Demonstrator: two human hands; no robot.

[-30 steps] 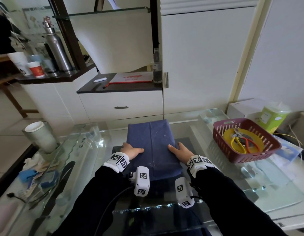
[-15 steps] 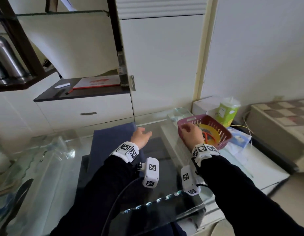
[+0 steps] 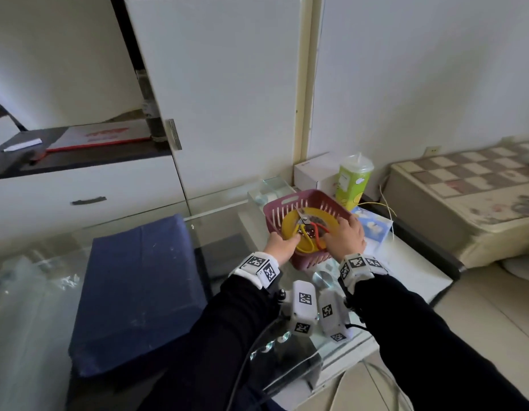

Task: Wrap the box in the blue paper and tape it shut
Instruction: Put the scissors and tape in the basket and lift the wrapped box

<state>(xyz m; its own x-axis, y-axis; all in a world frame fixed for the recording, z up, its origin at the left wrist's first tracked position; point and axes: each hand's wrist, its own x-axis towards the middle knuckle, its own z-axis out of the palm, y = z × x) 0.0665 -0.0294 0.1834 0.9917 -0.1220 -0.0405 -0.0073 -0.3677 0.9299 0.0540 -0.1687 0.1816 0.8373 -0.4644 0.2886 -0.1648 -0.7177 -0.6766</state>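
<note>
The box wrapped in dark blue paper lies flat on the glass table, left of both arms, with no hand on it. To its right stands a pink slotted basket holding a yellow tape roll and scissors with red and yellow handles. My left hand curls its fingers over the basket's near left rim. My right hand reaches into the basket from the right and pinches the tape roll's right edge; its fingertips are partly hidden.
Behind the basket are a green lidded cup and a white carton; a pale blue packet lies to its right. A white cabinet with a drawer stands behind the table. A low checkered mattress sits at the right.
Both hands left the blue-wrapped box and moved right to the basket. The left hand now grips its rim and the right hand is on the tape roll. The view turned right.
</note>
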